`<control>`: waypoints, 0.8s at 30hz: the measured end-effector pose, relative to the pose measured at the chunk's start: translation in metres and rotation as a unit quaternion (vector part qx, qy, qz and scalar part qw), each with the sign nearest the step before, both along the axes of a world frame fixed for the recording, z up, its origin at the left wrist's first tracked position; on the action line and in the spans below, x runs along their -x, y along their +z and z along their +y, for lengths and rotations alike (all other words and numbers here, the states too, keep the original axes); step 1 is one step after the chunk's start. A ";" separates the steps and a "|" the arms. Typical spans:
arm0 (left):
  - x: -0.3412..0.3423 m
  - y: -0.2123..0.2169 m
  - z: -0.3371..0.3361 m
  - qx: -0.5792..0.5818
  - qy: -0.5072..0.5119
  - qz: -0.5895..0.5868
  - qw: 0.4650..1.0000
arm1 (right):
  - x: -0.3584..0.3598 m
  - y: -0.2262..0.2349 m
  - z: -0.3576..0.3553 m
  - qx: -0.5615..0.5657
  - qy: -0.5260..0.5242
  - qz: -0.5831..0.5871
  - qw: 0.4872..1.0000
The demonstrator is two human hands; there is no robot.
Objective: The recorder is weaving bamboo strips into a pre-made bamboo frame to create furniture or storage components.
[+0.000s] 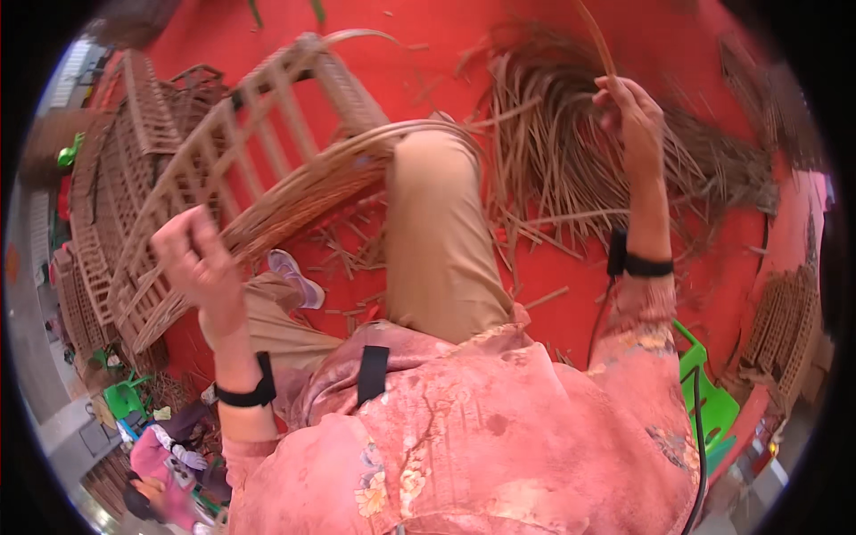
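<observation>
The left hand (192, 254) grips the rim of a woven basket frame (259, 169) resting against the raised knee (432, 178). The right hand (629, 111) pinches one cane strip (596, 36), apparently drawn from the strip pile (571, 152) on the red floor (419, 45).

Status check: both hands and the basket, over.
Left hand gripping the wicker basket rim, basket propped against the knee. Right hand raised, pinching one cane strip. Loose strips piled on the red floor ahead.
</observation>
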State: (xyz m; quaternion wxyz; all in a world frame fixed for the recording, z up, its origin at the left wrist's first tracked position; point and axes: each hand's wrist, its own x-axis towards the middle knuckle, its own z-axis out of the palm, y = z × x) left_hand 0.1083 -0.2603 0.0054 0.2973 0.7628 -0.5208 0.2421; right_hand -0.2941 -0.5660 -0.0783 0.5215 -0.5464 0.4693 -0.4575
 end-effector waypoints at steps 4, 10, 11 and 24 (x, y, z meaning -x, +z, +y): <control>0.003 0.002 0.009 0.013 -0.021 -0.015 1.000 | -0.044 0.114 0.116 0.049 0.219 -0.055 0.973; 0.037 0.039 0.058 -0.034 -0.120 0.195 0.973 | -0.144 0.153 0.274 -0.065 0.588 -0.099 0.800; 0.043 0.044 0.075 -0.030 -0.119 0.194 0.973 | -0.159 0.151 0.285 -0.061 0.578 -0.097 0.808; 0.053 0.060 0.148 0.088 -0.185 0.492 0.846 | -0.151 0.109 0.271 -0.084 0.451 0.108 0.882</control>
